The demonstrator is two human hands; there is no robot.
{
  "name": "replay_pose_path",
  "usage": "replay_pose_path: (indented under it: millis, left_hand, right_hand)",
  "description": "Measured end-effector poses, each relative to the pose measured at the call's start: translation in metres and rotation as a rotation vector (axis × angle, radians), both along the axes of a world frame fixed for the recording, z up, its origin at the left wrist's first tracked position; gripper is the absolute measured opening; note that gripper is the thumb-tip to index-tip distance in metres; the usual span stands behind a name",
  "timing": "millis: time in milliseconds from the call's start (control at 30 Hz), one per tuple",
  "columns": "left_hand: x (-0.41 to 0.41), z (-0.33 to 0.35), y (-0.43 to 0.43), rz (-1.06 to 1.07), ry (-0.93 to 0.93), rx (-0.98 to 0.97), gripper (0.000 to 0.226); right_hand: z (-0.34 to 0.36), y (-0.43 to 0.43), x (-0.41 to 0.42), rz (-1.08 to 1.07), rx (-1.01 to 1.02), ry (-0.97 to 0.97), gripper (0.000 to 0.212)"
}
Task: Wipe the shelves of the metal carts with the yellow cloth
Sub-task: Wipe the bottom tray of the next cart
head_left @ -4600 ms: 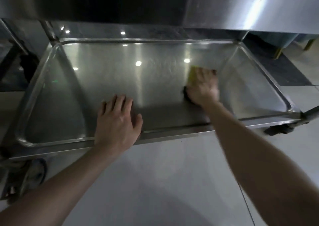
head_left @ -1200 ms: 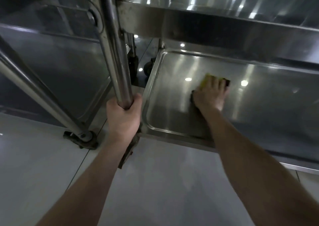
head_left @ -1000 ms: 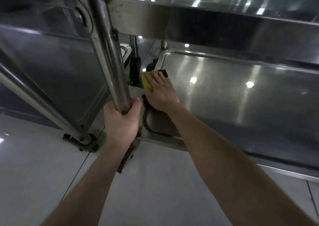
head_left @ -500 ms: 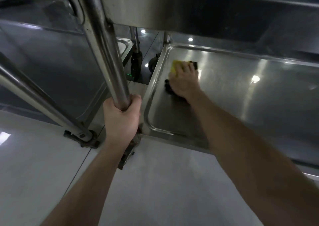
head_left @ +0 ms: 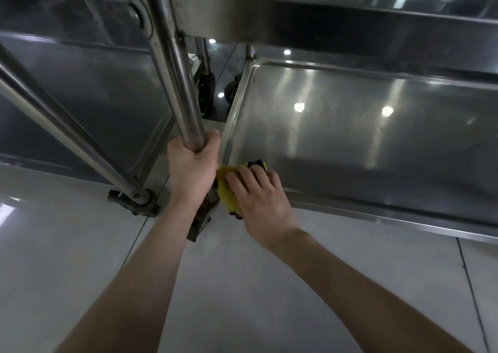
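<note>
— Where's the yellow cloth (head_left: 227,191)?
— At the lower shelf's (head_left: 350,137) 7 o'clock corner, pressed down by the right grip (head_left: 262,201), fingers flat. The left grip (head_left: 192,169) is wrapped round the cart post (head_left: 177,83).
— Handling?
— Soft and light, and likely to bunch: press from on top.

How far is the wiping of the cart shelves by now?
Done, it seems: the lower shelf shines, no visible dirt. In hand: the right hand presses the yellow cloth on its near-left corner; the left hand grips the post. Left, perhaps: the neighbouring cart's shelf.
</note>
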State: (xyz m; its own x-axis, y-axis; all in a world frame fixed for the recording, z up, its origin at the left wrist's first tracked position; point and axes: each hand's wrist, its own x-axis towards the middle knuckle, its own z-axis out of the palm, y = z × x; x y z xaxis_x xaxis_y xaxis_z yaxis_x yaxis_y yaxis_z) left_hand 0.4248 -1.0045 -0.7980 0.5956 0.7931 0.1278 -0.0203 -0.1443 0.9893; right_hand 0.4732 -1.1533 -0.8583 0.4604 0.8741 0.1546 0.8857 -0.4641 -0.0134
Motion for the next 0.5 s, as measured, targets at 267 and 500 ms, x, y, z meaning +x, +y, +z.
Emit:
replay_pose_path:
  millis: [267, 500]
  left_hand:
    - [-0.062, -0.065, -0.048, 0.260, 0.122, 0.639, 0.038]
    - [-0.026, -0.069, -0.098, -0.306, 0.281, 0.992, 0.026]
  right_hand:
    - [-0.002, -0.001, 0.010, 0.012, 0.103, -0.042, 0.071]
    - [-0.002, -0.098, 0.050, -0.005, 0.099, -0.030, 0.073]
